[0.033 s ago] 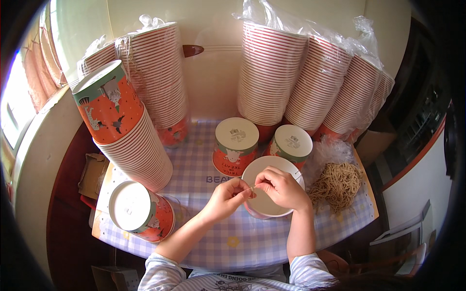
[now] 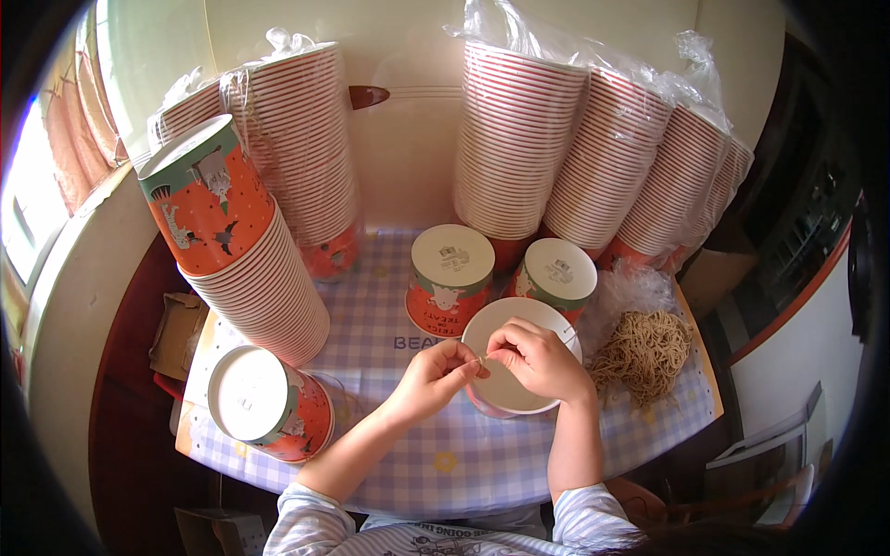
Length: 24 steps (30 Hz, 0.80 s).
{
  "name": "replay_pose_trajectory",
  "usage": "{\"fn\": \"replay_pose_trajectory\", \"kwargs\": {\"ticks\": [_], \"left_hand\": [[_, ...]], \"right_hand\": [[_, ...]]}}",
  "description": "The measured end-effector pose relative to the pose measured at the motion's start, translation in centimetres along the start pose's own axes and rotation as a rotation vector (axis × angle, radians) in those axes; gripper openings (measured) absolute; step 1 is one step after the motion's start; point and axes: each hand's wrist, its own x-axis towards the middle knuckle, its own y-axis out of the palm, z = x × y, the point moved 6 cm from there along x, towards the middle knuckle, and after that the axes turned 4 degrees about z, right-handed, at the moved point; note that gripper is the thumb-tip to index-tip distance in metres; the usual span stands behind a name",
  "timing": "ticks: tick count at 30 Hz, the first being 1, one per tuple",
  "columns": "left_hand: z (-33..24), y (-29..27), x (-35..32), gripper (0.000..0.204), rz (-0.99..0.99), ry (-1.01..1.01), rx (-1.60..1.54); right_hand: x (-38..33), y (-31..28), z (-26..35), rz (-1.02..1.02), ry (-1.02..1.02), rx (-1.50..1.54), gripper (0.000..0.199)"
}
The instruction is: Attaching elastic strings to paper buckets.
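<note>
Over the near-left rim of an upright paper bucket [image 2: 505,394], white inside, my two hands almost meet. My left hand [image 2: 434,378] and my right hand [image 2: 540,360] are both closed, thumb against fingers, pinching a short bit of tan cord [image 2: 482,360] between them. Most of that cord is hidden by my fingers. A small thread-like piece shows at the bucket's right rim. To the right of the bucket lies a tangled heap of tan cords [image 2: 646,357], partly in a clear plastic bag [image 2: 633,289].
Upside-down orange and green buckets stand behind [image 2: 451,255] and at the near left [image 2: 248,394]. A tall leaning bucket stack [image 2: 264,287] rises at left. Wrapped stacks [image 2: 519,139] line the back wall. A checked cloth [image 2: 380,463] covers the table; a cardboard box [image 2: 178,334] sits beyond its left edge.
</note>
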Motion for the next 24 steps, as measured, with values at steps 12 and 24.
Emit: {"fn": "replay_pose_trajectory", "kwargs": {"ticks": [12,24], "left_hand": [[-1.6,0.0,-0.3,0.01,-0.053,-0.025,0.086],[-4.8,1.2,-1.4,0.009,-0.195,0.226,0.855]], "right_hand": [[0.0,0.2,0.1,0.009,-0.019,-0.009,0.008],[0.0,-0.2,0.0,-0.056,-0.027,0.019,0.007]]}}
